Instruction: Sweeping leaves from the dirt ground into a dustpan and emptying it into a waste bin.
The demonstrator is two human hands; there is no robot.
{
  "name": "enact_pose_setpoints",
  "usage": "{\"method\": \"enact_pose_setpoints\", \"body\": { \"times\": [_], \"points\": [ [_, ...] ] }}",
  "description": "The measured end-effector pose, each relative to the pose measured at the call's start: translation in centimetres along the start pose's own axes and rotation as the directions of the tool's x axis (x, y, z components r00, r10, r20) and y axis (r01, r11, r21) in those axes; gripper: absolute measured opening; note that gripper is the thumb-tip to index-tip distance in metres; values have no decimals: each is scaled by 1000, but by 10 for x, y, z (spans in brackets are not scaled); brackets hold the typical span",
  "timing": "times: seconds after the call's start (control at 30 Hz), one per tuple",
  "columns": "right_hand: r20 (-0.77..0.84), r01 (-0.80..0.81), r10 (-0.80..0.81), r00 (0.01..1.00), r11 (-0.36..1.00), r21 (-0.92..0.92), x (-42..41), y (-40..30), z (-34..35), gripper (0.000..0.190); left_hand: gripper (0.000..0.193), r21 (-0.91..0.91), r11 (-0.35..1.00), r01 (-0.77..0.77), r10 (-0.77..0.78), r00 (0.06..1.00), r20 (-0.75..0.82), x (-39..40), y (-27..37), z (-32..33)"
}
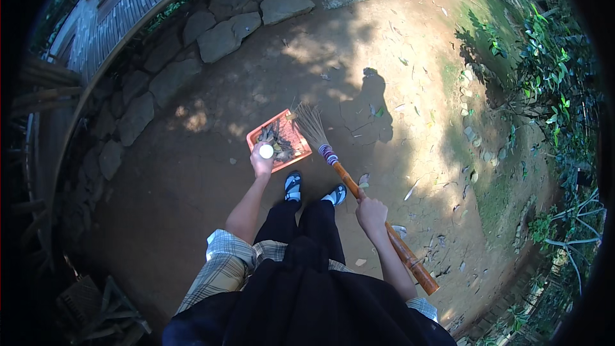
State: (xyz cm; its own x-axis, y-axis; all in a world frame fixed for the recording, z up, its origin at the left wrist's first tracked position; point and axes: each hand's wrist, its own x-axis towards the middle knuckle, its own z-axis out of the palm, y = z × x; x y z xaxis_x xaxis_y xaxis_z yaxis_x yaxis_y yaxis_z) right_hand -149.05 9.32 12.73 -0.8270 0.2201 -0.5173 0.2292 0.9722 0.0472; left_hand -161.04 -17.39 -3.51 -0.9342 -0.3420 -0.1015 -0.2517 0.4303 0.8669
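Note:
My left hand (260, 159) grips the handle of an orange dustpan (299, 135), whose round white end (266, 151) points up at me. Dry brown leaves (281, 144) lie heaped in the pan. In my right hand (372, 213) is a broom with a bamboo handle (403, 245), held at a slant across my right side. Its stiff bristles (310, 122), bound with purple and white cord (327, 154), reach the right edge of the dustpan. Whether they touch the pan or the ground I cannot tell.
Bare packed earth (192, 192) surrounds my feet (293, 186), with scattered leaves (411, 190) to the right. Flat stones (230, 36) border a raised bamboo platform (120, 24) at the upper left. Green shrubs (552, 81) line the right side. A wooden object (110, 302) stands at lower left.

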Motion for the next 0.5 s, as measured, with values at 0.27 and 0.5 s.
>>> {"method": "enact_pose_setpoints", "body": {
  "times": [0.27, 0.5],
  "points": [
    [76, 14, -12, 997, 1000, -28, -79, 22, -36, 33, 26, -76, 995, -65, 65, 998, -6, 3, -7, -18],
    [-108, -218, 206, 973, 969, -116, -78, 79, -43, 32, 28, -73, 988, -134, 145, 974, 176, 29, -12, -48]
  ]
}}
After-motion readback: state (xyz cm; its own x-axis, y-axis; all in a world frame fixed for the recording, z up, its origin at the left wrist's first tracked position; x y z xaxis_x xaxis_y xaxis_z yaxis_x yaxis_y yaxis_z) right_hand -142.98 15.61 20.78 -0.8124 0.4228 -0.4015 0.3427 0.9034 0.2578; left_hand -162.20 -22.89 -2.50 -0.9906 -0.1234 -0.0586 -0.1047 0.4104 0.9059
